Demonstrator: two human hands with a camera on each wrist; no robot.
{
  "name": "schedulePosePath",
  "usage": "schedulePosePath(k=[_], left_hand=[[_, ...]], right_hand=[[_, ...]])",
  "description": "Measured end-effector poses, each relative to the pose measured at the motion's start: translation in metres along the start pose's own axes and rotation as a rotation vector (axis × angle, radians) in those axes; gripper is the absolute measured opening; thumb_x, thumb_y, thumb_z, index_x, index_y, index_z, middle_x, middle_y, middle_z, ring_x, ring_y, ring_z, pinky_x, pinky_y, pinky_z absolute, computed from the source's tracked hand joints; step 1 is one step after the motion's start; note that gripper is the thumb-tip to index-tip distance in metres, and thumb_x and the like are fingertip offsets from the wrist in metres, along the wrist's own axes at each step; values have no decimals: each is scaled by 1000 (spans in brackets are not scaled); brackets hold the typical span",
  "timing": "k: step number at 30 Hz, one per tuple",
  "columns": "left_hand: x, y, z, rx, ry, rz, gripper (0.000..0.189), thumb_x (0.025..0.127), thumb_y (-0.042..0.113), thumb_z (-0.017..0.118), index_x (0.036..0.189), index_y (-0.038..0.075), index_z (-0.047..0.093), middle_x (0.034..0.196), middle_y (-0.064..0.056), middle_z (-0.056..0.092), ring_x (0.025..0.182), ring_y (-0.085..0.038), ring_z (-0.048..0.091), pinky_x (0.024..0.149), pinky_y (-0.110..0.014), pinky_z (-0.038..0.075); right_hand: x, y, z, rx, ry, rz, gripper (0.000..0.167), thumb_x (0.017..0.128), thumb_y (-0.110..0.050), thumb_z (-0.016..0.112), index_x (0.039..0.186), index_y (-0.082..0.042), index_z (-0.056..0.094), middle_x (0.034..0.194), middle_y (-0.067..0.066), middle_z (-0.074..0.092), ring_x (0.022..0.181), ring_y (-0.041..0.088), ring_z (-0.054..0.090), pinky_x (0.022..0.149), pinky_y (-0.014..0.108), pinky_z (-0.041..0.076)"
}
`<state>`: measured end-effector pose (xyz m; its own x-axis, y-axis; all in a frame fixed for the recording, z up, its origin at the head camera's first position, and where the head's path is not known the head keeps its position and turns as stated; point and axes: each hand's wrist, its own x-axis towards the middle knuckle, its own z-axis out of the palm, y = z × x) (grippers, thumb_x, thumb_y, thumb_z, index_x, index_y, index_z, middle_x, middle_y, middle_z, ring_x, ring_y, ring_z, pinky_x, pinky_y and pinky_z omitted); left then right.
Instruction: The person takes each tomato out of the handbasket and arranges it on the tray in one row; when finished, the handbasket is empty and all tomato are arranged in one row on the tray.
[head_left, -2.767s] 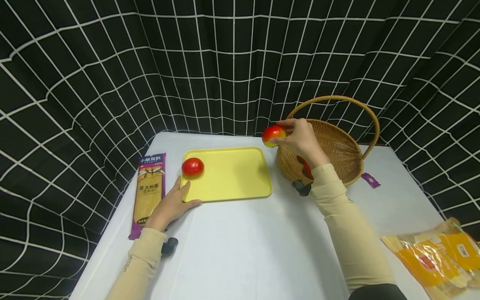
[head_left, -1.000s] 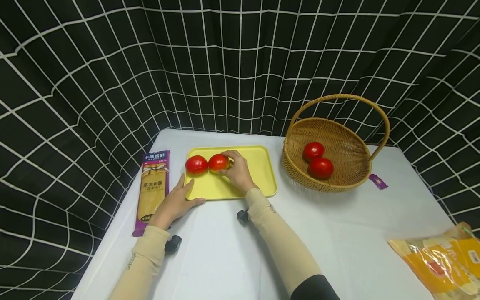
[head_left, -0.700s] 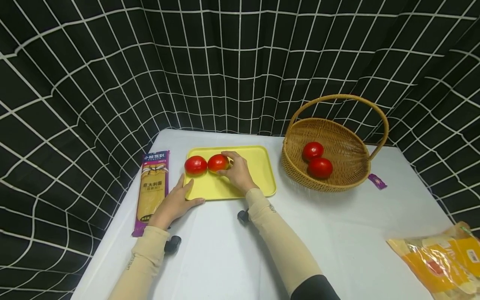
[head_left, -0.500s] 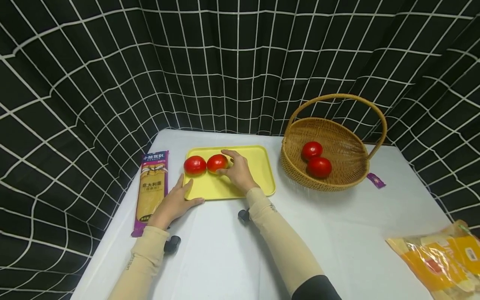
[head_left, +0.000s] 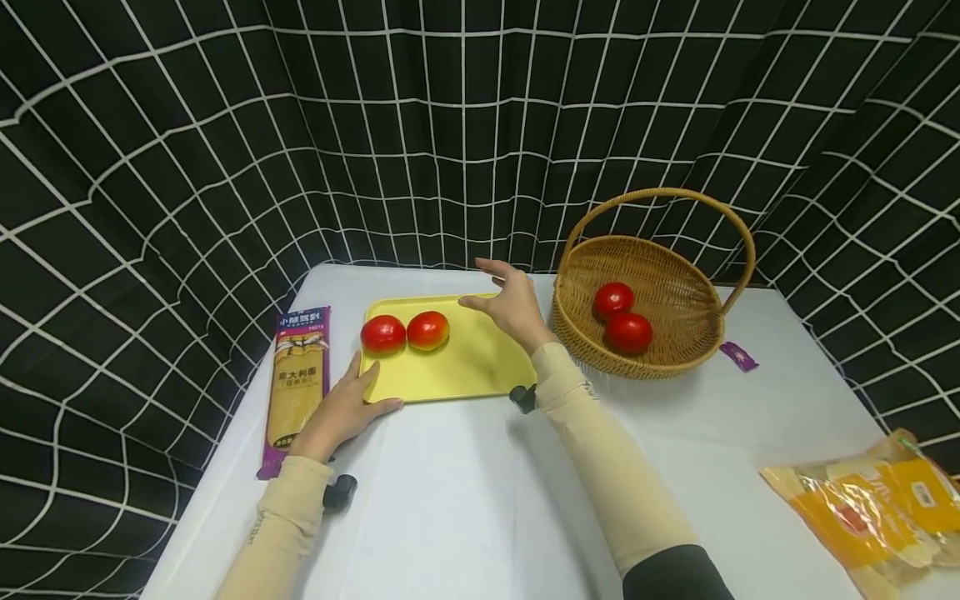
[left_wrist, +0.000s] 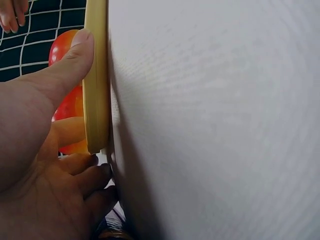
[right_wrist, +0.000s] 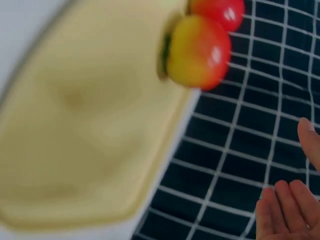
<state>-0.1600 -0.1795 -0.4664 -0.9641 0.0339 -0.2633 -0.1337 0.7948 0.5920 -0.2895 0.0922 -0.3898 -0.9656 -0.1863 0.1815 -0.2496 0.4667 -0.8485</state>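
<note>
Two glossy red-and-yellow fruits [head_left: 428, 331] sit side by side at the left end of the yellow tray [head_left: 472, 362]. My left hand [head_left: 345, 417] rests at the tray's near left corner, thumb along the front edge. In the left wrist view, its thumb [left_wrist: 75, 62] lies against the tray rim [left_wrist: 96, 85], partly covering the fruits behind. Above the tray's right half is my right hand [head_left: 517, 307], empty, thumb and fingers spread apart. The right wrist view shows its fingers [right_wrist: 287, 207] away from the nearer fruit [right_wrist: 200, 52], whose side is yellow.
A wicker basket [head_left: 686, 308] with a tall handle stands to the right, holding two red fruits [head_left: 628, 333]. A pasta pack [head_left: 298, 375] lies left of the tray. A small purple wrapper [head_left: 738, 356] and a yellow-orange bag [head_left: 862, 508] lie on the right.
My right hand carried a fruit from beside the basket to the tray, set it next to the other fruit and let go. Since then it has moved up and right. The left hand stayed at the corner.
</note>
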Motion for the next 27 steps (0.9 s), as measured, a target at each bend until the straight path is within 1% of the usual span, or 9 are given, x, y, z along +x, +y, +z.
schedulePosePath(k=[4, 7, 11, 15, 18, 20, 22, 24, 27], left_hand=[[-1, 1, 0, 1, 1, -3, 96, 99, 55, 70, 170, 11, 22, 179, -19, -6, 162, -52, 10, 125, -75, 20], [-2, 2, 0, 5, 5, 7, 95, 99, 55, 69, 169, 10, 23, 179, -19, -6, 162, -53, 10, 125, -74, 20], [-3, 3, 1, 4, 4, 21, 96, 99, 53, 70, 169, 8, 23, 178, -22, -5, 161, -54, 11, 125, -74, 21], [-4, 3, 1, 2, -8, 14, 96, 99, 55, 70, 169, 9, 22, 178, -22, -5, 161, -54, 11, 124, -75, 21], [-4, 3, 1, -5, -9, 7, 96, 99, 56, 69, 169, 10, 22, 179, -20, -6, 161, -54, 10, 124, -75, 20], [-5, 2, 0, -7, -7, 8, 97, 99, 56, 69, 169, 10, 22, 179, -20, -6, 161, -55, 9, 124, -76, 20], [-5, 2, 0, -7, -6, 13, 97, 99, 56, 69, 169, 9, 22, 179, -20, -6, 161, -55, 9, 123, -77, 20], [-5, 1, 1, -6, -7, 16, 97, 99, 56, 69, 169, 9, 21, 179, -21, -7, 161, -55, 9, 123, -77, 20], [-3, 2, 2, 1, -9, 21, 98, 99, 58, 68, 169, 9, 21, 178, -21, -7, 161, -55, 9, 123, -76, 20]], right_hand=[[-1, -1, -27, 21, 8, -28, 70, 85, -14, 91, 148, -7, 61, 154, 12, 61, 146, 32, 55, 123, 41, 46], [-5, 2, -47, 11, 13, -14, 69, 86, -16, 90, 148, -7, 61, 154, 12, 61, 145, 30, 54, 125, 42, 44], [-14, 8, -79, 17, 14, 45, 70, 87, -19, 90, 150, -8, 60, 155, 11, 60, 146, 31, 53, 125, 45, 43], [-22, 18, -117, 5, 31, 74, 69, 88, -20, 89, 149, -6, 59, 155, 15, 60, 147, 34, 53, 125, 47, 43], [-28, 30, -144, -44, 60, 98, 68, 89, -22, 88, 149, -5, 60, 154, 17, 59, 148, 36, 52, 126, 49, 42], [-31, 39, -159, -68, 69, 131, 70, 90, -25, 88, 150, -5, 59, 155, 19, 58, 148, 38, 51, 126, 51, 41], [-36, 48, -171, -89, 69, 186, 72, 91, -27, 87, 152, -5, 56, 158, 19, 55, 149, 39, 49, 126, 53, 40], [-40, 58, -180, -125, 53, 243, 75, 92, -30, 85, 154, -4, 53, 160, 21, 52, 150, 42, 46, 125, 57, 40], [-47, 73, -189, -145, 27, 319, 78, 94, -31, 84, 158, -4, 48, 162, 24, 48, 150, 46, 42, 124, 62, 39]])
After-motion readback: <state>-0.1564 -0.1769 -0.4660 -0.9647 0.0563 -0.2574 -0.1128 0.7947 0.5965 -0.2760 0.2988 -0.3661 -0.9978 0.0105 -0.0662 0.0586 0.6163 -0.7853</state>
